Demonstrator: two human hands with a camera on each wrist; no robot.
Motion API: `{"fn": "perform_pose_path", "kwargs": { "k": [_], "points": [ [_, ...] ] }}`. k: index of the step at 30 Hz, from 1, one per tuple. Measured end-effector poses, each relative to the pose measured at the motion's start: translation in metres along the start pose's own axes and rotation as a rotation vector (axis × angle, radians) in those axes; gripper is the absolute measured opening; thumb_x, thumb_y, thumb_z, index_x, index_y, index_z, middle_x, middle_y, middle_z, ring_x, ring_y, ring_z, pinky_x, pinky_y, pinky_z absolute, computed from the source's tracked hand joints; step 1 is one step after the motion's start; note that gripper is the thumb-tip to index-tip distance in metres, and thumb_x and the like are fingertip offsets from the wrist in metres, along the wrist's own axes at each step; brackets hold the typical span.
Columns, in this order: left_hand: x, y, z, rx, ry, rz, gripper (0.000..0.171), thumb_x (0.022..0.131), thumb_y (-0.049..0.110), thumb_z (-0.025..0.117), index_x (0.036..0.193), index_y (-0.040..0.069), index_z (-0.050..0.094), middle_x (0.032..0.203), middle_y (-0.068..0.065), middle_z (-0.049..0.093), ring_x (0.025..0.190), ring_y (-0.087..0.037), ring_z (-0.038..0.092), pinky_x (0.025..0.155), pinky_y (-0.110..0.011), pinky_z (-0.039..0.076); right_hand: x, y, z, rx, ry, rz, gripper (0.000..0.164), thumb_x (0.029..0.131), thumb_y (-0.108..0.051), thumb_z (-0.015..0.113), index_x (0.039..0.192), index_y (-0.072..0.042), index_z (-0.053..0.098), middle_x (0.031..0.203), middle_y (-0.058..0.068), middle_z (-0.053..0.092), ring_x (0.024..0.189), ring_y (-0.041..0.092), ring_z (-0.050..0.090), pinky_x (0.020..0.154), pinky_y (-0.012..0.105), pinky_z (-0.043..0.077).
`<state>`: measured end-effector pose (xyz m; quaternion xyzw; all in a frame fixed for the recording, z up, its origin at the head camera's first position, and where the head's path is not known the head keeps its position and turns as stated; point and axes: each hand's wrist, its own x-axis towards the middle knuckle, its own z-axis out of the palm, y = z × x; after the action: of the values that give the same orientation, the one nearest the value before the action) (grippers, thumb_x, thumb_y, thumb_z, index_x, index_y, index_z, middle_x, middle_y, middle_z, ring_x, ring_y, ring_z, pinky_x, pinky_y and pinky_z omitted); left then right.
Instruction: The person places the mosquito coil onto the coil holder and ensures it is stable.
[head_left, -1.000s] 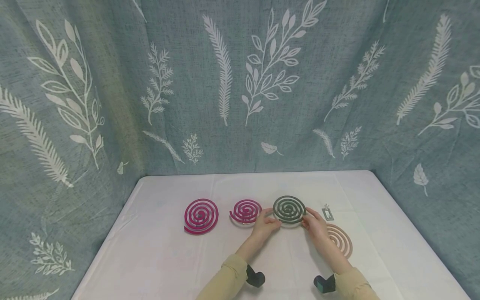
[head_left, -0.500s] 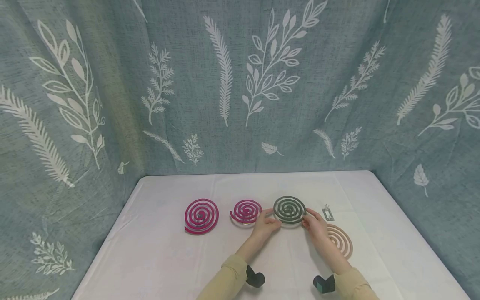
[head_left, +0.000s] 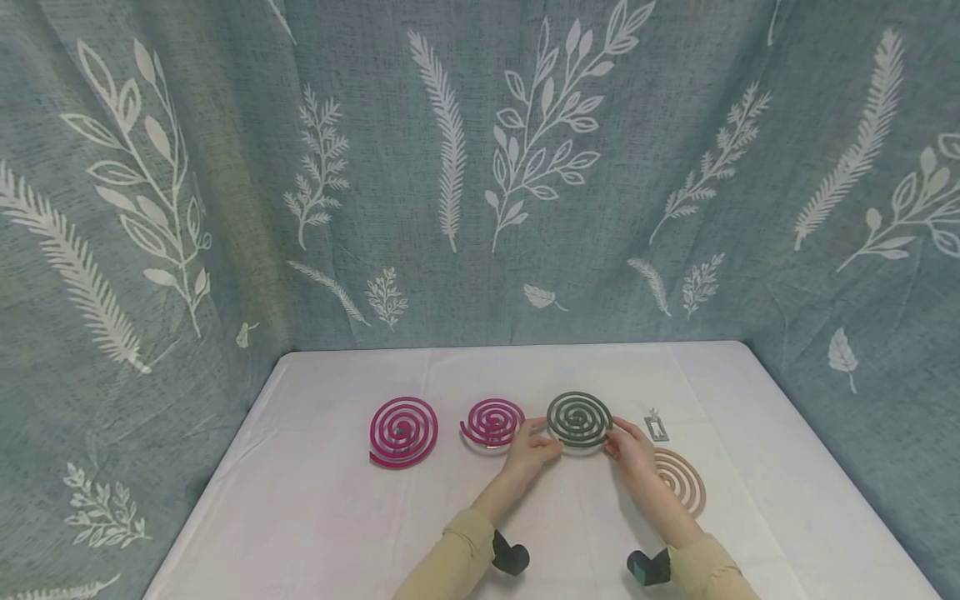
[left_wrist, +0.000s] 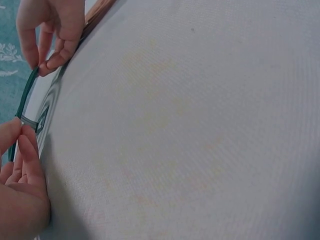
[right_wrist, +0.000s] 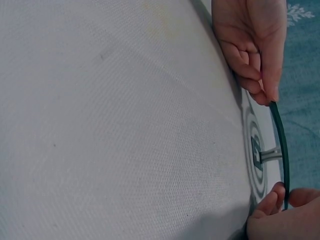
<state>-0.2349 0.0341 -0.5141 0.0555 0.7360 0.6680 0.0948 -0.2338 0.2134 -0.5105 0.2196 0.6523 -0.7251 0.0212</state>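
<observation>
A dark green mosquito coil (head_left: 577, 419) sits level just above the table, over a small metal stand (right_wrist: 270, 154) whose base rests on the cloth. My left hand (head_left: 529, 454) pinches its left edge between thumb and fingers. On the opposite edge, my right hand (head_left: 632, 454) pinches it the same way. The wrist views show the coil edge-on, its shadow rings on the cloth below. Beside my left hand lies a magenta coil (head_left: 492, 422), raised on its own stand and partly overlapped by my fingers.
Farther left, a second magenta coil (head_left: 402, 432) is also propped up. A brown coil (head_left: 688, 483) lies flat at the right, partly behind my right forearm. Above it lies a flat metal stand (head_left: 656, 428). Behind the white table (head_left: 322, 517) hangs a leaf-patterned curtain (head_left: 480, 167).
</observation>
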Motion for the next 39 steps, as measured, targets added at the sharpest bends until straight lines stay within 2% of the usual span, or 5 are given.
{"fn": "perform_pose_path", "kwargs": {
  "k": [6,16,21,32,39],
  "points": [
    [-0.015,0.022,-0.003,-0.010,-0.004,0.008,0.051,0.086,0.000,0.062,0.131,-0.010,0.041,0.096,-0.029,0.064,0.079,-0.018,0.063,0.078,-0.032,0.052,0.001,0.001,0.000,0.002,0.003,-0.002,0.050,0.094,-0.007,0.042,0.141,0.006,0.032,0.124,0.014,0.046,0.085,0.003,0.050,0.075,0.011,0.047],
    [0.008,-0.012,0.002,-0.002,0.015,0.003,0.052,0.085,0.005,0.065,0.132,-0.004,0.043,0.093,-0.024,0.067,0.078,-0.013,0.062,0.079,-0.031,0.052,0.002,0.000,0.000,0.036,0.013,0.002,0.050,0.093,-0.006,0.042,0.141,0.007,0.033,0.103,0.003,0.053,0.076,0.000,0.052,0.072,0.011,0.048],
    [0.008,-0.012,0.002,-0.009,0.021,0.008,0.053,0.085,0.007,0.066,0.132,-0.003,0.044,0.091,-0.022,0.067,0.075,-0.009,0.061,0.077,-0.027,0.051,0.002,-0.001,-0.001,0.058,0.003,0.004,0.050,0.093,-0.004,0.042,0.141,0.008,0.031,0.096,-0.001,0.054,0.073,-0.001,0.052,0.071,0.011,0.047],
    [0.008,-0.014,0.003,-0.007,0.028,-0.002,0.052,0.085,0.008,0.067,0.131,-0.001,0.045,0.088,-0.017,0.067,0.072,-0.006,0.057,0.073,-0.023,0.050,0.002,-0.001,0.000,0.037,0.007,0.005,0.049,0.095,-0.005,0.040,0.141,0.007,0.032,0.104,0.003,0.052,0.077,0.000,0.051,0.072,0.010,0.047],
    [0.002,-0.005,0.003,0.007,0.035,0.014,0.050,0.085,0.004,0.065,0.130,-0.004,0.045,0.092,-0.025,0.066,0.076,-0.011,0.060,0.074,-0.024,0.049,0.002,0.000,-0.001,0.041,0.001,0.009,0.049,0.095,-0.006,0.040,0.142,0.006,0.032,0.109,0.005,0.052,0.079,0.001,0.051,0.073,0.011,0.047]
  ]
}}
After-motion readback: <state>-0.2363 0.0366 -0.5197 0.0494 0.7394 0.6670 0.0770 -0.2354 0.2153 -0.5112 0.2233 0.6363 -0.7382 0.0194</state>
